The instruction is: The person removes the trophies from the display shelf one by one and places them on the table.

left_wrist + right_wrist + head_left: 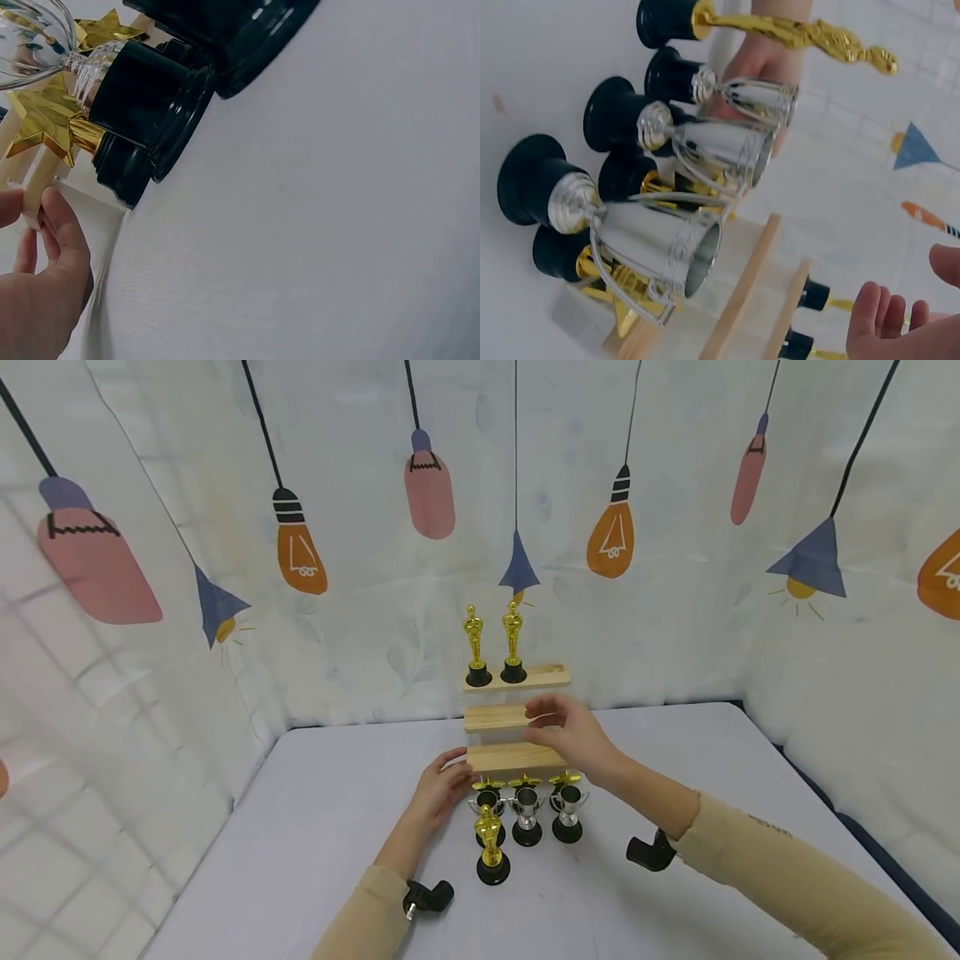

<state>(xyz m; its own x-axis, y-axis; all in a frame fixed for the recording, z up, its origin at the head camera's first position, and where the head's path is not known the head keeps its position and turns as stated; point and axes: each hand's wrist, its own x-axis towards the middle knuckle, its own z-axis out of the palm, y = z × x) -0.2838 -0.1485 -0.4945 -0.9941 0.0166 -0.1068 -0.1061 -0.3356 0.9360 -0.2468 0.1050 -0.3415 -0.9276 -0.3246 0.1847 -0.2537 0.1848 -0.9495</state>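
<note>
My left hand [441, 787] grips the left end of the lowest board of a three-tier wooden shelf [517, 757]. In the left wrist view its thumb and fingers are around the board's end [37, 187]. My right hand [573, 739] hovers before the right part of the shelf, fingers loosely bent and holding nothing. Two gold figure trophies [513, 643] stand on the left and middle of the top tier. Several silver cup trophies [660, 244] stand in front of the shelf, with gold star trophies [45, 124] behind them. Another gold figure trophy [491, 847] is nearest me.
A white-covered table [337, 810] bears the shelf and trophies. Behind it hangs a white curtain [360, 635] printed with lamps and bulbs. Black wrist cameras [429, 896] sit on both my sleeves. The front trophies stand close together between my forearms.
</note>
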